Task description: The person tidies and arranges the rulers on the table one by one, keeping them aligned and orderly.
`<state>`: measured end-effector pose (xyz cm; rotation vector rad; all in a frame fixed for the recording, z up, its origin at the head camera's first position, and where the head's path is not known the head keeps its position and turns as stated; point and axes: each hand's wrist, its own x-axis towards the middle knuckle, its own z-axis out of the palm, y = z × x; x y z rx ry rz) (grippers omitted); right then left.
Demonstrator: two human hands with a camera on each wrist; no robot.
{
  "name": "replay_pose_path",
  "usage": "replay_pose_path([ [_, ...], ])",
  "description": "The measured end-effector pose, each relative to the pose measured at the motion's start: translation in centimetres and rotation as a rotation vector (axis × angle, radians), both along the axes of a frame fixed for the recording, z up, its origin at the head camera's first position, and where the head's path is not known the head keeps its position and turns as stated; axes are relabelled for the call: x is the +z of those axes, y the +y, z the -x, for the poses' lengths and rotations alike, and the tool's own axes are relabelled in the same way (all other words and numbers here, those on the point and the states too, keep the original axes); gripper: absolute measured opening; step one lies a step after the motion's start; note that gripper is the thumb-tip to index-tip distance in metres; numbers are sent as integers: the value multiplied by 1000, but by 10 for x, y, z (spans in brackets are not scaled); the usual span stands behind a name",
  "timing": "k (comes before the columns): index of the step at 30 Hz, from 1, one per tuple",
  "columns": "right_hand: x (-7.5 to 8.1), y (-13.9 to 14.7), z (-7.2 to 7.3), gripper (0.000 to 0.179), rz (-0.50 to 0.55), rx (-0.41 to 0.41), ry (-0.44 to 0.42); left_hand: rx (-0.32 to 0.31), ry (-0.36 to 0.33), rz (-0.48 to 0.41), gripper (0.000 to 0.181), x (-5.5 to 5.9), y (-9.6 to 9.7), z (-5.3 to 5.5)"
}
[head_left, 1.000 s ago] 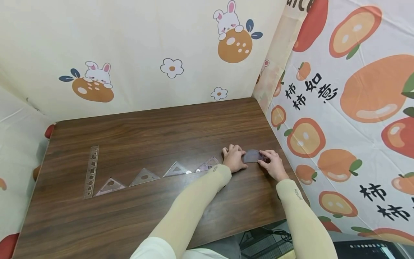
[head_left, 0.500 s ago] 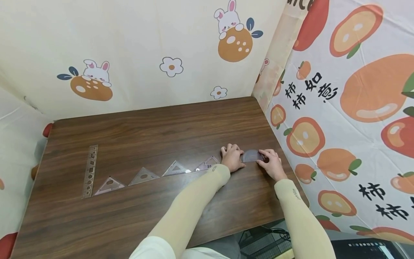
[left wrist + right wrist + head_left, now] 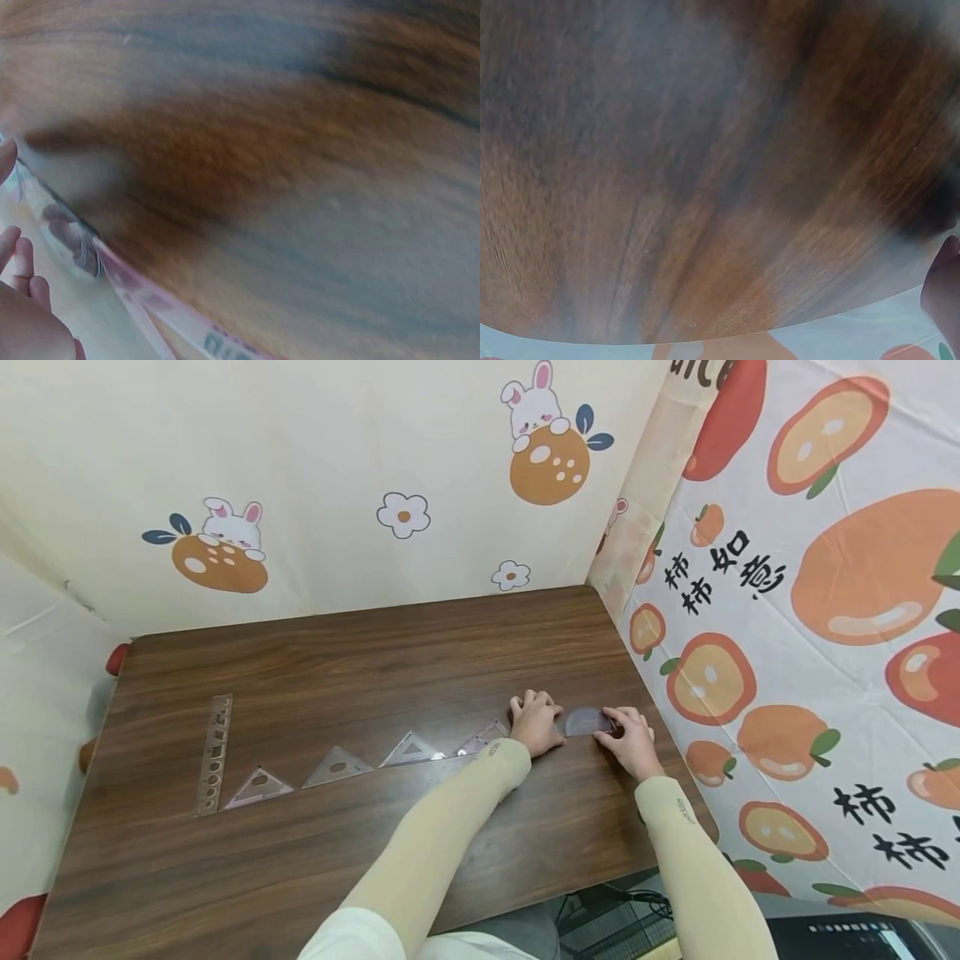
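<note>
On the right of the table, a grey-purple translucent protractor point(image 3: 585, 722) lies between the two hands, curved side away from the person. My right hand point(image 3: 633, 741) pinches its right end with thumb and fingers. My left hand point(image 3: 536, 724) is just beyond its left end, thumb and forefinger near that corner. A clear plastic piece point(image 3: 75, 244) lies by the left hand's fingers in the left wrist view, beside the pink-edged set square point(image 3: 157, 300). From above, the left hand covers most of that piece, so I cannot tell how firmly it holds it.
Leftward from the left hand runs a row of clear set squares point(image 3: 337, 767), ending at a long clear stencil ruler point(image 3: 215, 754) set crosswise. All lie flat on the brown wooden table point(image 3: 360, 668). Printed cloth hangs at the back and right; a dark device point(image 3: 847, 937) sits below right.
The left hand has shifted slightly left, showing a little more of the protractor's left end. The right hand has stayed nearly in place at its right end.
</note>
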<state>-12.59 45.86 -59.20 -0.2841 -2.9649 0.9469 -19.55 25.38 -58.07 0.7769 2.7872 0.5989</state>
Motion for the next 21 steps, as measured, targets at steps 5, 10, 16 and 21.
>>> replay_pose_path([
  [5,1,-4,1,58,-11,-24,18,9,14,-46,56,5,-13,9],
  [10,6,-7,4,59,5,-43,35,24,24,-63,57,14,-28,18],
  [16,18,-19,14,60,7,-35,64,42,38,-64,64,24,-45,27],
  [21,28,-34,23,61,16,-17,99,59,61,-94,66,29,-58,34],
])
